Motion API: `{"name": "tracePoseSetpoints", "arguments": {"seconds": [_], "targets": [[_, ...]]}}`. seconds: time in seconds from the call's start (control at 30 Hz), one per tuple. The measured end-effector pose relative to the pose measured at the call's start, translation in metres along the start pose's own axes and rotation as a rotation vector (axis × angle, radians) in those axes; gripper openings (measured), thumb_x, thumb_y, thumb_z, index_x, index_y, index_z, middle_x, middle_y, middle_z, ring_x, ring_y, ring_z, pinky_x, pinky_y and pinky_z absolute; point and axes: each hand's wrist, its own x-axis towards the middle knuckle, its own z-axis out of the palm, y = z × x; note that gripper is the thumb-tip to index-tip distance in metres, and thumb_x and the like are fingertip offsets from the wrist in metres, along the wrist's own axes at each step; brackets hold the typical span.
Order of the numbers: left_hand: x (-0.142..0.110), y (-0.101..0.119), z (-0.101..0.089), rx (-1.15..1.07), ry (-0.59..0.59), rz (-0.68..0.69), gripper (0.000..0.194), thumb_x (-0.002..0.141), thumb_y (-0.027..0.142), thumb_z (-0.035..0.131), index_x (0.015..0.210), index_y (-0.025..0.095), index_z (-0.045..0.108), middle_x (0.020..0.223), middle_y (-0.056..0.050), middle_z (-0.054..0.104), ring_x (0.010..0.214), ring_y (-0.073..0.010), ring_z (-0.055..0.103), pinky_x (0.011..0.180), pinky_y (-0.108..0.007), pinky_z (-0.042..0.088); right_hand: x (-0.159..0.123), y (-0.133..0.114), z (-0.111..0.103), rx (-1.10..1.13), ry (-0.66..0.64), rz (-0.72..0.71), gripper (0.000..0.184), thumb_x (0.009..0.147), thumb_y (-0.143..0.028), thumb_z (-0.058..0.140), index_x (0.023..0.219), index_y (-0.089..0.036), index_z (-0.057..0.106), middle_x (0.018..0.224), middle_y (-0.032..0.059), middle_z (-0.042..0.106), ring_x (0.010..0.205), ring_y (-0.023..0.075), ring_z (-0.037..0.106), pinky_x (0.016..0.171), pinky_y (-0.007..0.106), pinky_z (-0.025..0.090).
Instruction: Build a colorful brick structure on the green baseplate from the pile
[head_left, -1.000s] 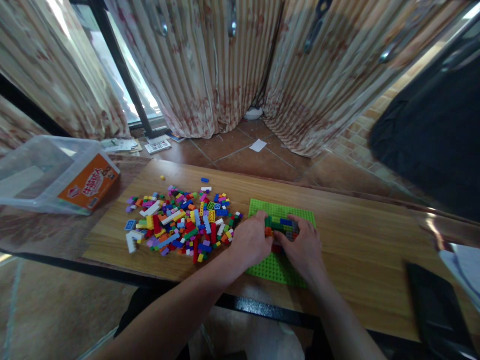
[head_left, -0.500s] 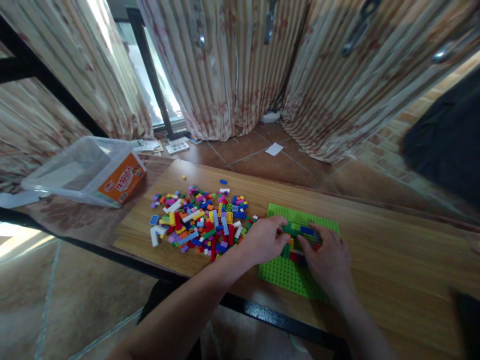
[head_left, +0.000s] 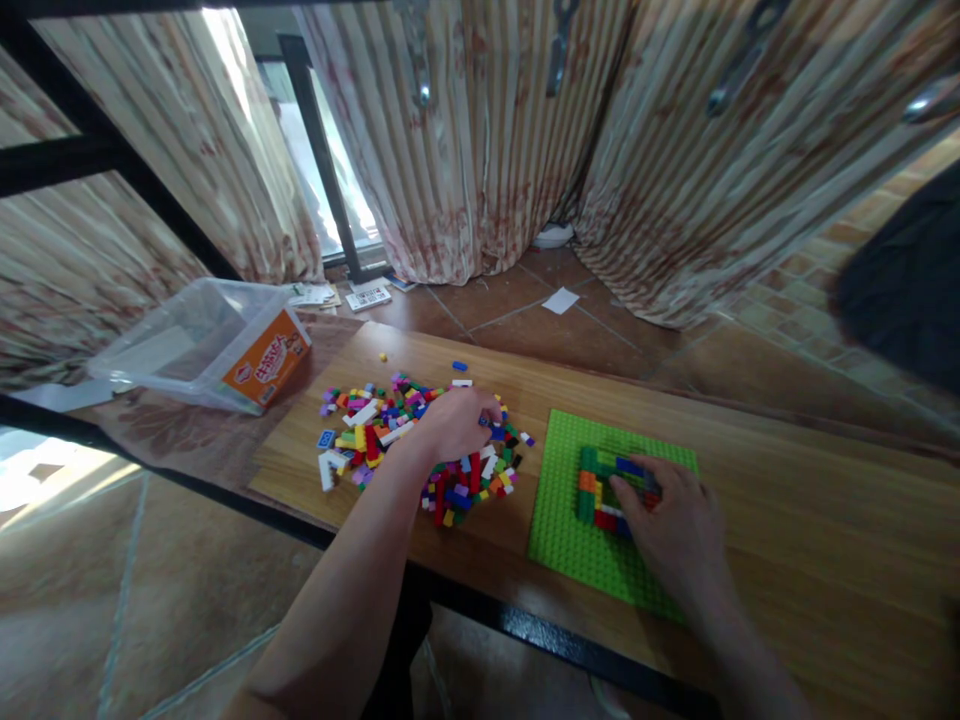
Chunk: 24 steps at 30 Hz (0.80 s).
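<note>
My left hand (head_left: 459, 425) is over the pile of loose toy bricks (head_left: 375, 410), its fingers bent together and pointing down. Blue shows by its fingertips, but whether a brick is in them is hard to make out. On the green baseplate (head_left: 559, 520) sits a low brick structure (head_left: 587, 483) of green, orange, yellow, white, red and blue bricks. My right hand (head_left: 679, 510) grips the right side of this structure, thumb in front and fingers curled over the far side, hiding part of it.
A clear plastic bin (head_left: 187, 345) with an orange label stands left of the pile. A yellow brick (head_left: 383, 357) and a blue brick (head_left: 460, 366) lie apart behind it. The wooden board (head_left: 810, 520) extends right; the table's black edge (head_left: 525, 625) runs in front.
My left hand has left the brick structure and moved left over the pile, uncovering the structure's left side. My right hand stays at the structure. The view has shifted slightly.
</note>
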Motion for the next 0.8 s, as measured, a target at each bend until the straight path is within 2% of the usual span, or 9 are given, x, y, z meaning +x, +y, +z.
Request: {"name": "tracePoseSetpoints", "arguments": {"seconds": [0.2, 0.33, 0.47, 0.6, 0.7, 0.8], "targets": [[0.0, 0.006, 0.006, 0.1, -0.009, -0.021, 0.021, 0.072, 0.015, 0.063, 0.089, 0.021, 0.075, 0.095, -0.006, 0.069, 0.091, -0.0241, 0.066, 0.083, -0.033, 0.052, 0.0, -0.003, -0.001, -0.004, -0.011, -0.006, 0.042, 0.084, -0.05, 0.052, 0.11, -0.021, 0.066, 0.115, 0.0144, 0.066, 0.11, 0.0332, 0.057, 0.094, 0.053, 0.041], [0.0, 0.003, 0.007, 0.098, -0.003, -0.005, 0.019, 0.073, 0.016, 0.064, 0.089, 0.02, 0.075, 0.096, -0.006, 0.068, 0.09, -0.0229, 0.065, 0.082, -0.031, 0.051, 0.004, -0.006, -0.007, 0.065, -0.006, 0.007, 0.04, 0.084, -0.049, 0.052, 0.105, -0.019, 0.068, 0.109, 0.0136, 0.069, 0.106, 0.0312, 0.06, 0.095, 0.051, 0.043], [0.002, 0.002, 0.003, 0.017, 0.035, 0.094, 0.015, 0.079, 0.019, 0.061, 0.09, 0.019, 0.072, 0.095, -0.005, 0.066, 0.09, -0.0205, 0.063, 0.084, -0.032, 0.049, 0.01, -0.002, -0.019, 0.211, 0.041, 0.17, 0.043, 0.085, -0.049, 0.051, 0.105, -0.017, 0.07, 0.104, 0.0138, 0.072, 0.095, 0.0283, 0.065, 0.087, 0.045, 0.049], [0.006, 0.012, 0.004, -0.108, 0.106, 0.17, 0.014, 0.085, 0.018, 0.056, 0.094, 0.018, 0.066, 0.097, -0.005, 0.066, 0.089, -0.0178, 0.061, 0.084, -0.031, 0.048, 0.014, 0.004, -0.025, 0.358, 0.123, 0.311, 0.043, 0.085, -0.048, 0.053, 0.104, -0.016, 0.072, 0.1, 0.0132, 0.074, 0.089, 0.027, 0.067, 0.08, 0.042, 0.052], [0.007, 0.026, 0.014, -0.205, 0.103, 0.215, 0.013, 0.088, 0.018, 0.054, 0.097, 0.018, 0.064, 0.095, -0.004, 0.067, 0.087, -0.0162, 0.061, 0.083, -0.03, 0.048, 0.012, 0.001, -0.026, 0.479, 0.141, 0.291, 0.038, 0.085, -0.046, 0.056, 0.103, -0.016, 0.072, 0.099, 0.0116, 0.074, 0.088, 0.0246, 0.068, 0.08, 0.041, 0.053], [0.007, 0.044, 0.032, -0.291, 0.057, 0.282, 0.013, 0.09, 0.018, 0.055, 0.099, 0.018, 0.064, 0.097, -0.004, 0.067, 0.09, -0.0162, 0.062, 0.085, -0.03, 0.049, 0.009, -0.01, -0.027, 0.531, 0.108, 0.162, 0.032, 0.084, -0.042, 0.059, 0.101, -0.018, 0.071, 0.098, 0.009, 0.073, 0.087, 0.0217, 0.067, 0.083, 0.039, 0.053]]}}
